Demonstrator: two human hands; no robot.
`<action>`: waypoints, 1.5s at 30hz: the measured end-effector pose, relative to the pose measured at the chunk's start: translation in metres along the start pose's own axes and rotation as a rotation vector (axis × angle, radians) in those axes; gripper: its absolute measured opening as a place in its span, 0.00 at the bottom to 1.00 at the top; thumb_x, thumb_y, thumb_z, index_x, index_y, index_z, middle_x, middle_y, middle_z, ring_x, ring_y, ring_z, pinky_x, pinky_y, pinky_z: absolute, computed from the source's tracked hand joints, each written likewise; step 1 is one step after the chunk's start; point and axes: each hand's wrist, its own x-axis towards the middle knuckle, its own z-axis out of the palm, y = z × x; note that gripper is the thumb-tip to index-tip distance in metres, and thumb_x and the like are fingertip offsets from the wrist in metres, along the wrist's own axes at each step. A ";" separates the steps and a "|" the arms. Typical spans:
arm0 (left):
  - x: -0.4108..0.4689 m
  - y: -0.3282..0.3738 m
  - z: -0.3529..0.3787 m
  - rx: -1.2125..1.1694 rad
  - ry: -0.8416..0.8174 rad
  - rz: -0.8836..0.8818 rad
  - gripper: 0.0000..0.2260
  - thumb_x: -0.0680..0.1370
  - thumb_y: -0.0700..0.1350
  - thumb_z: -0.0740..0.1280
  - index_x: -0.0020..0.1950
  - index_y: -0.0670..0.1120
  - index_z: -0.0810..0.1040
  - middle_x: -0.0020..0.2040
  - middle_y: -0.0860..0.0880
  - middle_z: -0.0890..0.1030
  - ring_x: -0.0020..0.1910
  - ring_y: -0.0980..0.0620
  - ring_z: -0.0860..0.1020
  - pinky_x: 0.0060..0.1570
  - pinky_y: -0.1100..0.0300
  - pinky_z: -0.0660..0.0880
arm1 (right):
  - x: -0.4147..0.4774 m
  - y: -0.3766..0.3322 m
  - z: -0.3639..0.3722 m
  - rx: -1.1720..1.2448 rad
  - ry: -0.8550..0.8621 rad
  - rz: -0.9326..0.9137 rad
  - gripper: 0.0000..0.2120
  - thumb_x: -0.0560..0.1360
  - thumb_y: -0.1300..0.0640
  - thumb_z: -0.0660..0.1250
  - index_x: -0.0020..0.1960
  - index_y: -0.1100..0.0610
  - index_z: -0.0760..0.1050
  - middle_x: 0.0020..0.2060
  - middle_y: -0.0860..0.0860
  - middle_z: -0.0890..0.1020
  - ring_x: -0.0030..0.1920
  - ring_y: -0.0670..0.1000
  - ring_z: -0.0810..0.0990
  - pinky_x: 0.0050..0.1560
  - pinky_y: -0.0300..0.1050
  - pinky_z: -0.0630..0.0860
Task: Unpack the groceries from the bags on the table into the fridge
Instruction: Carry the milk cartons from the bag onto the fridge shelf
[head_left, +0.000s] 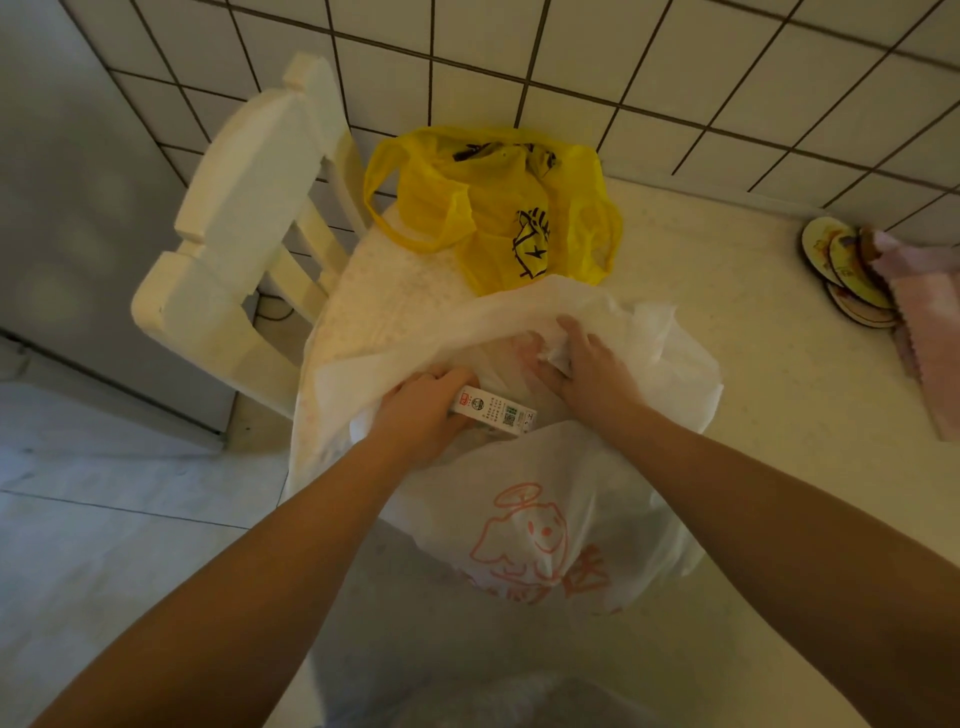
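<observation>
In the mouth of the white bag (545, 519), gripping a carton (493, 410) at its 9 o'clock end with the left hand (421, 410). Likely light, stiff, crushable: best held across flat sides. At 2 o'clock, pressing the plastic back with the right hand (587, 364), fingers fairly straight. Beyond, at 12, yellow bag (493, 208).

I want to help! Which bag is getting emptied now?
The white bag with the red cartoon: the left grip, holding a carton, and right grip reach inside it. The yellow bag lies untouched behind.
</observation>
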 end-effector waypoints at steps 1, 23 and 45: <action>-0.003 0.000 -0.001 -0.001 0.013 0.004 0.11 0.78 0.56 0.69 0.57 0.56 0.74 0.57 0.54 0.77 0.53 0.49 0.77 0.50 0.52 0.72 | -0.007 -0.003 -0.005 0.029 0.009 -0.019 0.32 0.76 0.32 0.58 0.75 0.46 0.58 0.58 0.57 0.76 0.57 0.62 0.77 0.53 0.55 0.73; -0.198 0.096 -0.075 -1.016 0.488 -0.091 0.23 0.73 0.43 0.77 0.64 0.45 0.73 0.52 0.47 0.83 0.48 0.54 0.84 0.48 0.57 0.82 | -0.257 -0.085 -0.091 1.058 0.400 -0.122 0.13 0.76 0.65 0.71 0.50 0.56 0.66 0.46 0.57 0.85 0.46 0.53 0.86 0.42 0.46 0.83; -0.518 0.006 0.002 -1.293 0.410 -0.614 0.15 0.80 0.54 0.67 0.57 0.44 0.81 0.38 0.48 0.84 0.38 0.47 0.84 0.40 0.54 0.81 | -0.466 -0.195 0.112 1.335 -0.447 0.351 0.18 0.79 0.46 0.66 0.58 0.60 0.79 0.50 0.60 0.83 0.43 0.56 0.85 0.43 0.51 0.82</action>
